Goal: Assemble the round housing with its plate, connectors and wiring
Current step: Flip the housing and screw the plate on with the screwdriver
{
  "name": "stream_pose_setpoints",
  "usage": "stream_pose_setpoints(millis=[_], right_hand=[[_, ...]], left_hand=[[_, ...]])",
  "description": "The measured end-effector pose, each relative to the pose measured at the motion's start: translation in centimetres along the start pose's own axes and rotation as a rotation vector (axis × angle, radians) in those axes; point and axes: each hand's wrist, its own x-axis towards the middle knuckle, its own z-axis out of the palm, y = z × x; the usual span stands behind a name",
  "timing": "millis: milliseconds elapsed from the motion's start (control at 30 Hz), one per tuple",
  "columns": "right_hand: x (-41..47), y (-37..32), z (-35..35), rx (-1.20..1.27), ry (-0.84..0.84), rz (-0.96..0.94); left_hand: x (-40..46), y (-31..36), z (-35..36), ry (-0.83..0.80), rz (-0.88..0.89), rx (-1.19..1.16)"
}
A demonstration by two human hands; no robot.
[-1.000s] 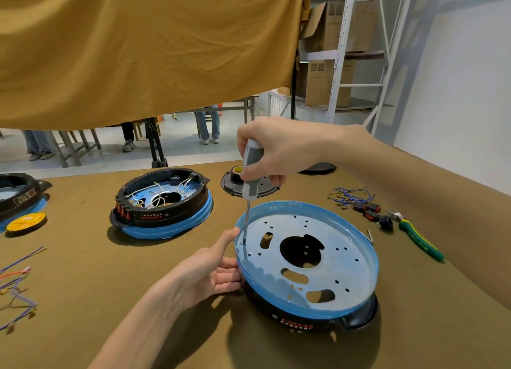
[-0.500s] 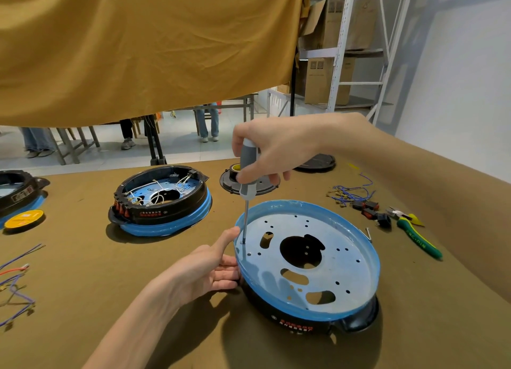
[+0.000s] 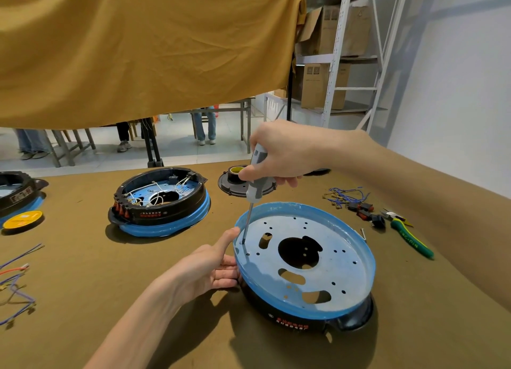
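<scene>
A round black housing [image 3: 351,321] lies in front of me, capped by a blue-rimmed metal plate [image 3: 340,269] with several holes. My right hand [image 3: 282,154] grips the grey handle of a screwdriver [image 3: 255,180], held upright with its tip in a hole near the plate's left edge. My left hand [image 3: 206,269] holds the housing's left rim, thumb up against the blue edge, fingers curled under it. Blue wires [image 3: 344,194] and black-and-red connectors [image 3: 365,212] lie at the right.
A second housing [image 3: 160,202] with white wiring inside sits behind to the left, a third [image 3: 16,194] at the far left beside a yellow tape roll [image 3: 23,219]. Green-handled pliers [image 3: 410,237] lie right; loose coloured wires [image 3: 16,280] left. A black disc with a tape roll [image 3: 235,180] sits behind.
The screwdriver stays upright in the same hole while my right hand shifts slightly on its handle. My left hand keeps its hold on the rim.
</scene>
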Motion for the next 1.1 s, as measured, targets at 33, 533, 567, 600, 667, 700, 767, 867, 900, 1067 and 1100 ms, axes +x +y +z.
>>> stream_pose_setpoints(millis=[33, 533, 567, 600, 667, 700, 767, 867, 900, 1067, 1100], right_hand=[[-0.1, 0.1, 0.0, -0.019, 0.008, 0.009], [-0.1, -1.3, -0.9, 0.021, -0.034, -0.055], [0.0, -1.4, -0.7, -0.016, -0.015, -0.046], [0.1, -1.4, -0.6, -0.034, -0.020, -0.036], [-0.1, -1.4, -0.9, 0.015, -0.084, -0.031], [-0.2, -1.3, -1.2, 0.060, -0.111, -0.038], [-0.3, -1.3, -1.2, 0.089, -0.096, -0.054], [0.0, -1.4, -0.8, -0.004, -0.047, -0.041], [0.1, -1.4, -0.8, -0.004, -0.057, -0.032], [-0.3, -1.0, -1.4, 0.134, -0.122, -0.062], [-0.3, -1.0, -1.2, 0.125, -0.101, -0.076]], left_hand=[[0.0, 0.0, 0.0, 0.001, 0.001, -0.001], [-0.1, 0.1, -0.7, -0.081, -0.033, 0.016], [-0.1, 0.0, -0.9, -0.088, -0.033, 0.020], [0.0, 0.0, -1.0, -0.099, -0.035, 0.024], [0.0, -0.1, -1.1, -0.123, -0.044, 0.025], [0.0, -0.1, -1.2, -0.133, -0.049, 0.022], [0.1, -0.1, -1.3, -0.148, -0.052, 0.024], [0.1, -0.1, -1.2, -0.152, -0.046, 0.029], [0.1, -0.1, -1.2, -0.151, -0.042, 0.030], [0.0, -0.1, -0.9, -0.127, -0.027, 0.050], [0.0, -0.1, -0.9, -0.117, -0.022, 0.051]])
